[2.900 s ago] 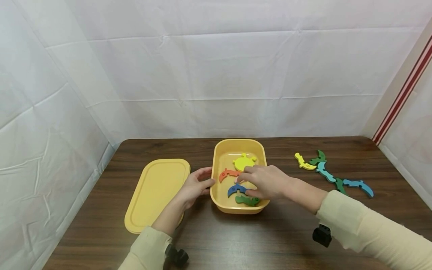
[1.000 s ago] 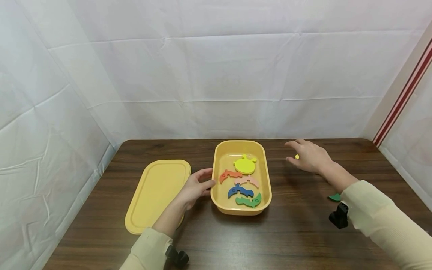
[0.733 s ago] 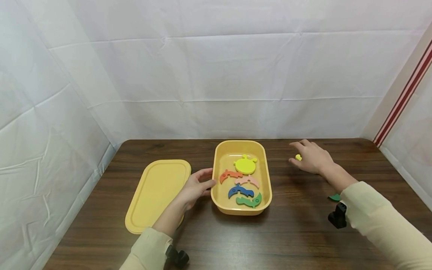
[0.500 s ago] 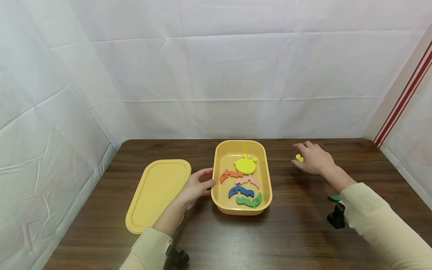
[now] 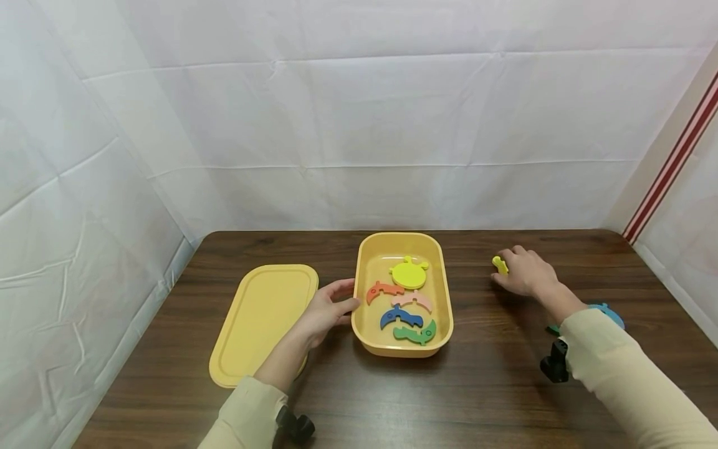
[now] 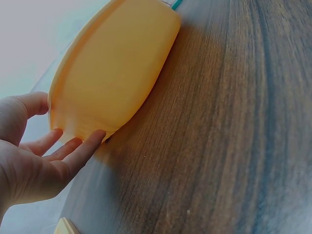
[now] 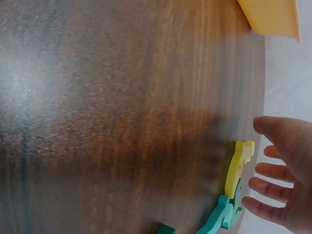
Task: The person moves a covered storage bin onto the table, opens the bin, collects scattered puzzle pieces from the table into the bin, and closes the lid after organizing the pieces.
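Note:
My left hand [image 5: 322,312] rests against the left side of a yellow plastic container [image 5: 401,352]. In the left wrist view its thumb meets the rim, with the other fingers extended along the outer wall. My right hand [image 5: 527,272] is spread over the loose pieces at the right, holding nothing. Nearest to it lies a curved yellow animal-shaped piece [image 5: 500,265], partly hidden by the fingers in the head view. The right wrist view shows green [image 7: 237,207] and light blue [image 7: 217,217] pieces beside it. Inside the container lie a yellow turtle-shaped piece [image 5: 409,275] and several curved coloured pieces.
A flat yellow lid [image 5: 263,324] lies left of the container, close to my left forearm. Another blue piece [image 5: 608,313] and a green piece [image 5: 553,329] show beside my right sleeve. White sheeting [image 5: 359,125] rises behind the dark wooden table [image 5: 392,405].
My right hand has gone from inside the container to the loose pieces at the right, lately shifting slightly rightward and down, uncovering more yellow. My left hand stays at the container.

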Tool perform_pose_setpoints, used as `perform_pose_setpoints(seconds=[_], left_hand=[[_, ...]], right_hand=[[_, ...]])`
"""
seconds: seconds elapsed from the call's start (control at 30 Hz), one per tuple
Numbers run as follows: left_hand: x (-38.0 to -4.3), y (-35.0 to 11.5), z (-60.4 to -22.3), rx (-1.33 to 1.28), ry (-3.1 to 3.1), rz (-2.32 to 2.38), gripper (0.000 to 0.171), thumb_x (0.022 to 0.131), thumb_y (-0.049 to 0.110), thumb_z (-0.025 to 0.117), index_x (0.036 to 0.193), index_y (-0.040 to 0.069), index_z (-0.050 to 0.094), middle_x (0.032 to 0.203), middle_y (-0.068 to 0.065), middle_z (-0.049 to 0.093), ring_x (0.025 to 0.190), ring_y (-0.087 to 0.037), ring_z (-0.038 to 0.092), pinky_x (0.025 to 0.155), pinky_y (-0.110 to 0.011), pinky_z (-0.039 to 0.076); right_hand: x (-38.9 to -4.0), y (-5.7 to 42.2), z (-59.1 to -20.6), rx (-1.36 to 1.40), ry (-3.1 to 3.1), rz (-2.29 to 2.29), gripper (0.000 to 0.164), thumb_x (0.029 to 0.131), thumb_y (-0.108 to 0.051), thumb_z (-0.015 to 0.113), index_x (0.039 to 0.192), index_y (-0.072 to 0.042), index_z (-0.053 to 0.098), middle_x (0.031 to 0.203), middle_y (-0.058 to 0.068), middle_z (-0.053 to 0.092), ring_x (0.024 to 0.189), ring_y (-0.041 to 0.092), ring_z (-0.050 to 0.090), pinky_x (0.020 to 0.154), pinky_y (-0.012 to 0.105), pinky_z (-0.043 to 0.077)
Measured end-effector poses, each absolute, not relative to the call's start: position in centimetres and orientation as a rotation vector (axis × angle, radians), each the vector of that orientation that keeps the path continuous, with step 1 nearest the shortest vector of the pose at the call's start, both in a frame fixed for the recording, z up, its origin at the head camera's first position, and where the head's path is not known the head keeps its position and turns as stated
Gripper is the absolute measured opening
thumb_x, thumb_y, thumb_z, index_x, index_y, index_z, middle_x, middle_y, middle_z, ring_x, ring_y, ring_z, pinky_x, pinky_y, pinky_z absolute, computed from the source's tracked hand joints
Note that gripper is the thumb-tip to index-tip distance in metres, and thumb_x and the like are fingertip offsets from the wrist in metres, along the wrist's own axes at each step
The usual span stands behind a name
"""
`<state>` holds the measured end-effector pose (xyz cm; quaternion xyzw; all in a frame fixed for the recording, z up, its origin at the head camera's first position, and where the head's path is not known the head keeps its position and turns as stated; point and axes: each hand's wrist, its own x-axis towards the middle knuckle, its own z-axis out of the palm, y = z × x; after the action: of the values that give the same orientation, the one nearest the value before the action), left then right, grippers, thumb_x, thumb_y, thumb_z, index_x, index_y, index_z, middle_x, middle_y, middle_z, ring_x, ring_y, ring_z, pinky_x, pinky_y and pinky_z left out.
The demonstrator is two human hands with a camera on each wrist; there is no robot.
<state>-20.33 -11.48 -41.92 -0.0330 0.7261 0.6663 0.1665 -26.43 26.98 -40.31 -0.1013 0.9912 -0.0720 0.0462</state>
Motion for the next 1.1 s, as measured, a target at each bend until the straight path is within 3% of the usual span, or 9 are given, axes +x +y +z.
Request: perform_pose_setpoints(seconds=[0.4, 0.77, 1.1], left_hand=[[-20.4, -11.5, -42.0, -0.100, 2.058, 1.901, 0.048, 0.088, 0.008, 0.059, 0.134, 0.007, 0.045, 0.134, -0.014, 0.046, 0.105, -0.026, 0.059, 0.080, -0.036, 0.054], [-20.4, -11.6, -42.0, -0.086, 2.059, 1.896, 0.048, 0.089, 0.008, 0.058, 0.134, 0.006, 0.044, 0.136, -0.015, 0.044, 0.108, -0.027, 0.057, 0.081, -0.038, 0.054], [-20.4, -11.5, -42.0, -0.087, 2.060, 1.900, 0.047, 0.088, 0.008, 0.058, 0.134, 0.006, 0.044, 0.135, -0.015, 0.045, 0.107, -0.026, 0.058, 0.081, -0.038, 0.054]], right_hand=[[-26.5, 26.9, -41.1, -0.287, 3.021, -0.161, 0.053, 0.089, -0.030, 0.056, 0.127, 0.005, 0.045, 0.119, 0.029, 0.047, 0.102, 0.045, 0.048, 0.073, 0.055, 0.048], [-26.4, 26.6, -41.5, -0.338, 3.046, -0.127, 0.049, 0.089, -0.027, 0.058, 0.127, 0.000, 0.046, 0.116, 0.027, 0.050, 0.098, 0.043, 0.052, 0.070, 0.054, 0.049], [-26.4, 26.4, -42.0, -0.348, 3.068, -0.169, 0.044, 0.087, -0.022, 0.060, 0.123, -0.001, 0.045, 0.105, 0.025, 0.051, 0.082, 0.039, 0.057, 0.061, 0.051, 0.050]])
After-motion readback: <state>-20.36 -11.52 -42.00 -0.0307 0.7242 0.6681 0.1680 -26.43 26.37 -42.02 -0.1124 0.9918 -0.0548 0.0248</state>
